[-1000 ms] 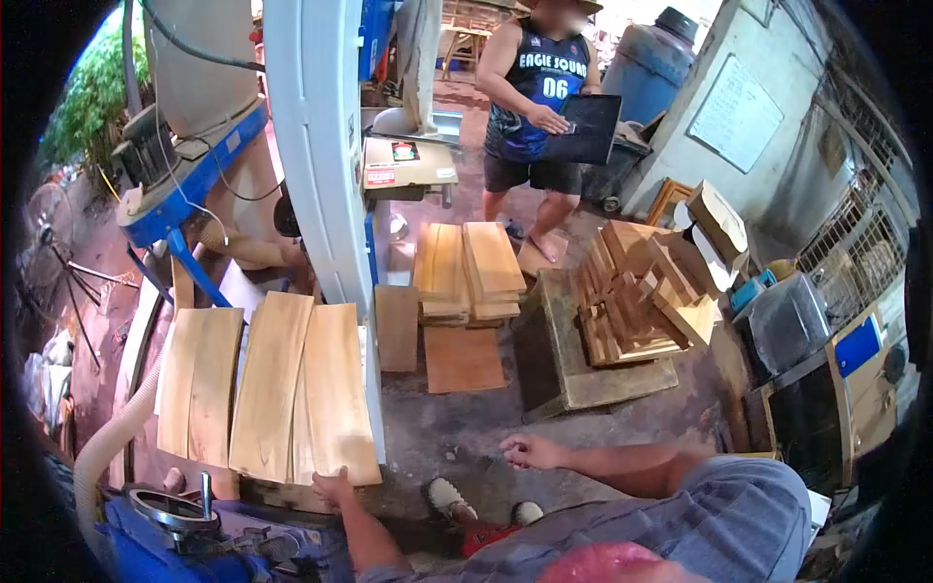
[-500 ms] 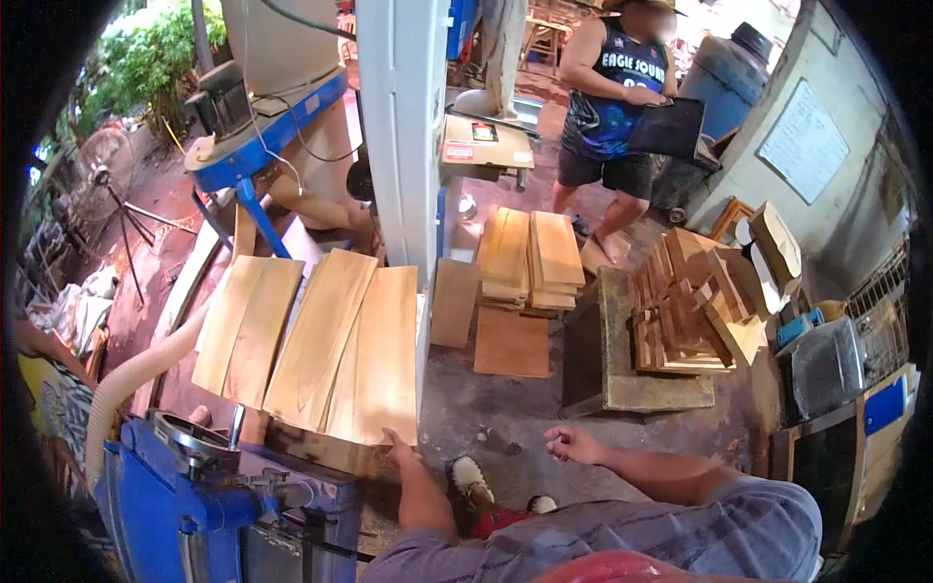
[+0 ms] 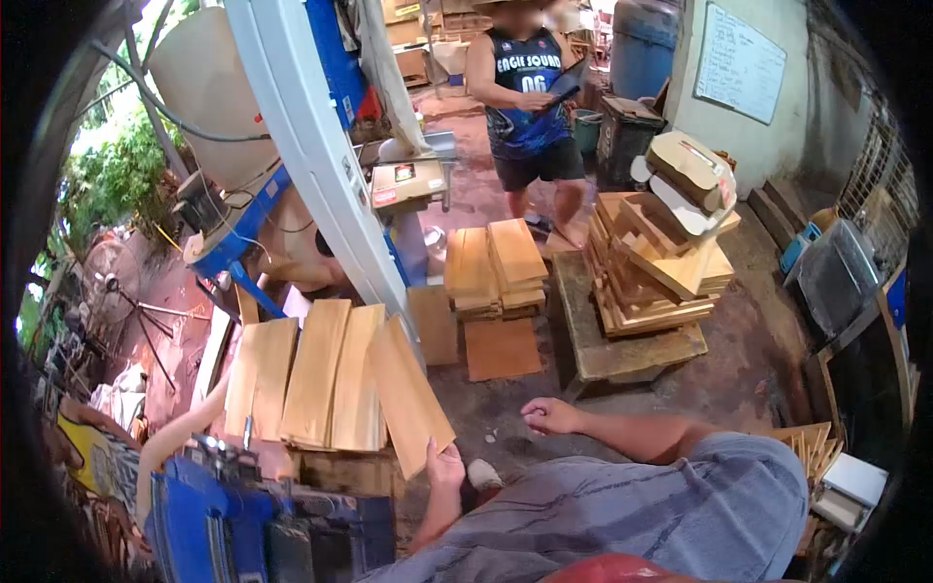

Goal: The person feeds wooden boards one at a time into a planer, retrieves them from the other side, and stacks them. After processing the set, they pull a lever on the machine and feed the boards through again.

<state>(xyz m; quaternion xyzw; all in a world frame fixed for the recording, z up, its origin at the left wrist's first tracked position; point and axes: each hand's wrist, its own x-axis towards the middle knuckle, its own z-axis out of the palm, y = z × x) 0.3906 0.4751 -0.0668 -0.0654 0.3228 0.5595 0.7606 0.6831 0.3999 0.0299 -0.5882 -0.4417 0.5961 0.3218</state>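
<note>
My left hand [image 3: 446, 464] grips the near end of a wooden board [image 3: 408, 394], which slants up and leftward beside the other boards. Several light wooden boards [image 3: 316, 374] lie side by side behind the blue machine [image 3: 219, 515]. My right hand [image 3: 552, 416] hangs over the floor to the right with its fingers curled; whatever it might hold is too small to make out.
Stacked boards [image 3: 496, 257] stand on the floor ahead. Wooden frames [image 3: 651, 282] are piled on a low table [image 3: 637, 360], with a cardboard box [image 3: 690, 170] on top. Another person [image 3: 530, 97] stands beyond, holding a dark flat object. A white post [image 3: 321, 165] rises at left.
My left hand has taken hold of the rightmost board and turned it away from the others. The view has shifted, and the other person appears farther left.
</note>
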